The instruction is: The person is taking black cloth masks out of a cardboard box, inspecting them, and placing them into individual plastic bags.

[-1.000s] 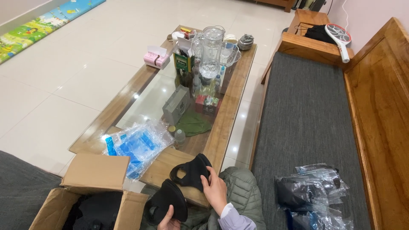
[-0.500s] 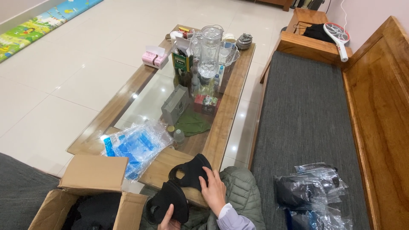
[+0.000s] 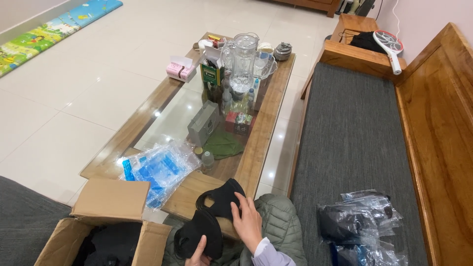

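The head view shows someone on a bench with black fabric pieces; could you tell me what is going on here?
A seated person handles black face masks over their lap. The right hand rests on the upper mask; the left hand grips the lower one from beneath. An open cardboard box sits to their left, clear plastic bags lie on the bench cushion, and a cluttered glass-topped table stands ahead.

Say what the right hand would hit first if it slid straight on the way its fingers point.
The right hand points up and left, its fingertips on the black mask. Past that, it would likely meet the clear plastic bag with blue contents on the table's wooden rim, though depth is hard to judge.
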